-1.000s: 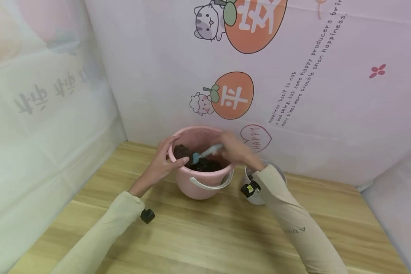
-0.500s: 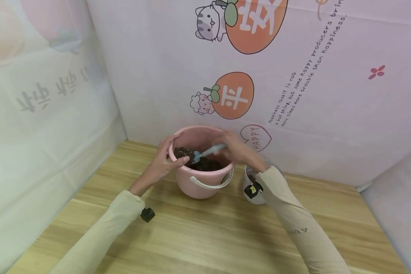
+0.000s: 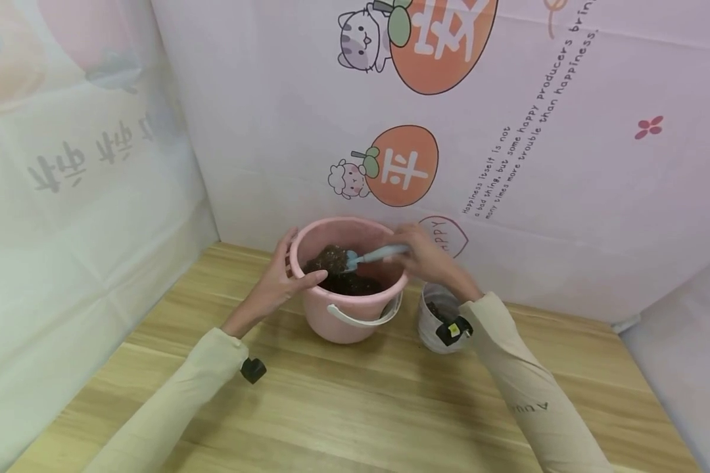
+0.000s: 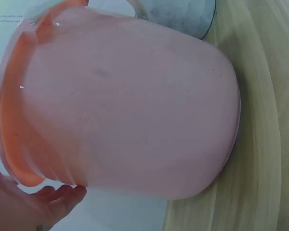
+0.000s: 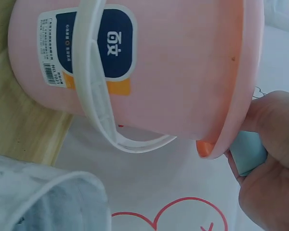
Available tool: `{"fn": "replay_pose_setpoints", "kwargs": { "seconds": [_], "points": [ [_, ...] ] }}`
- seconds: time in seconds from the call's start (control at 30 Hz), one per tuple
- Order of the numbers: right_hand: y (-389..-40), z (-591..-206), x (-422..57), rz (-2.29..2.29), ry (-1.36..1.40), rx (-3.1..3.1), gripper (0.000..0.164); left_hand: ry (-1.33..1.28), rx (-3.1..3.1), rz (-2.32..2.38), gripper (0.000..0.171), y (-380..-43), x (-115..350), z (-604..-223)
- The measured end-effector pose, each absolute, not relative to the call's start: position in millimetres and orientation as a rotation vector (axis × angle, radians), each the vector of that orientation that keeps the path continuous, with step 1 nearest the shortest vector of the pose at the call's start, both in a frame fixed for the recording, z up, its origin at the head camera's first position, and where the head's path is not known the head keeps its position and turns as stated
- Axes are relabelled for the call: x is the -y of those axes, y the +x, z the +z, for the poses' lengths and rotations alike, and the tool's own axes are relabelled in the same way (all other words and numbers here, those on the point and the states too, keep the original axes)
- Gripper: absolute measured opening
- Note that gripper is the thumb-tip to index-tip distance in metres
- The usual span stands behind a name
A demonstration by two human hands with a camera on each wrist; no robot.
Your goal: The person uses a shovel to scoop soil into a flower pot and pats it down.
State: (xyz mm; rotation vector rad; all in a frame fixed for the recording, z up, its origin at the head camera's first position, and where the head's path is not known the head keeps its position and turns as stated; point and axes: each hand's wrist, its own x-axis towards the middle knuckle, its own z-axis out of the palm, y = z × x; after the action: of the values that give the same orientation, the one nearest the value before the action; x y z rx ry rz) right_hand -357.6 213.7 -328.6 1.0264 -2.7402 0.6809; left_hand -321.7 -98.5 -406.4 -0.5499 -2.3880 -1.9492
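A pink bucket (image 3: pixel 338 320) with a white handle stands upright on the table, dark soil (image 3: pixel 352 285) inside. At the rim's left side my left hand (image 3: pixel 278 279) grips it, thumb over the edge and fingers outside; the left wrist view shows fingers below the rim (image 4: pixel 14 144). My right hand (image 3: pixel 421 255) holds a small light-blue hand trowel (image 3: pixel 384 253) by its handle over the bucket's right side. A heap of soil (image 3: pixel 331 259) sits on the trowel's blade, inside the bucket's mouth. In the right wrist view the handle's end (image 5: pixel 249 153) shows in the palm.
A grey-white pot (image 3: pixel 433 332) with some soil in it stands right of the bucket, under my right wrist. The wooden table (image 3: pixel 343 401) reaches forward to a printed cloth wall (image 3: pixel 272 131). Another cloth wall (image 3: pixel 83 230) rises at the left.
My right hand has moved up and to the right with the trowel, whose blade now lifts a heap of soil off the rest. My left hand keeps its grip on the rim.
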Motion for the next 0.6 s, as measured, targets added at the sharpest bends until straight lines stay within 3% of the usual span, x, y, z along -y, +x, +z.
{"fn": "replay_pose_setpoints", "kwargs": {
  "seconds": [0.6],
  "points": [
    [-351.1, -327.1, -225.9, 0.786, 0.982, 2.673, 0.023, -0.702, 2.516, -1.931, 0.109, -327.5, 114.0, -397.2]
  ]
}}
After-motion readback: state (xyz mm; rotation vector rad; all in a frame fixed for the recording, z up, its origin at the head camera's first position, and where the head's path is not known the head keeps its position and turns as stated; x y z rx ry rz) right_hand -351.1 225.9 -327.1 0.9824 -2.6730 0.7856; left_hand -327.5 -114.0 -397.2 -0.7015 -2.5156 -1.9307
